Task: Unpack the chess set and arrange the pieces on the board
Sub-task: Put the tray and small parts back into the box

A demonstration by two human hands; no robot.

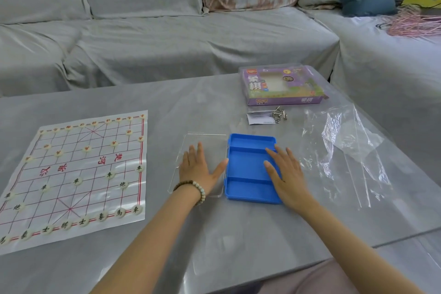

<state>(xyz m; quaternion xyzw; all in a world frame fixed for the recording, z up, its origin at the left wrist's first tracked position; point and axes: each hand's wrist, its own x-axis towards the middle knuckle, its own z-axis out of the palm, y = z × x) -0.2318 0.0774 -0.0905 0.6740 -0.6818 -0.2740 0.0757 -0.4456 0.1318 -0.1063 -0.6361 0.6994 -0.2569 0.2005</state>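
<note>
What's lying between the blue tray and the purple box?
Head view: a paper slip and a cluster of metal rings lie between the blue tray and the purple box.

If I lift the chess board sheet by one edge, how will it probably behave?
The board sheet looks thin and glossy, so it would probably sag, not stay flat. The pieces lie loose on it and would likely slide off. It seems light, so a push may move it across the smooth table.
</note>
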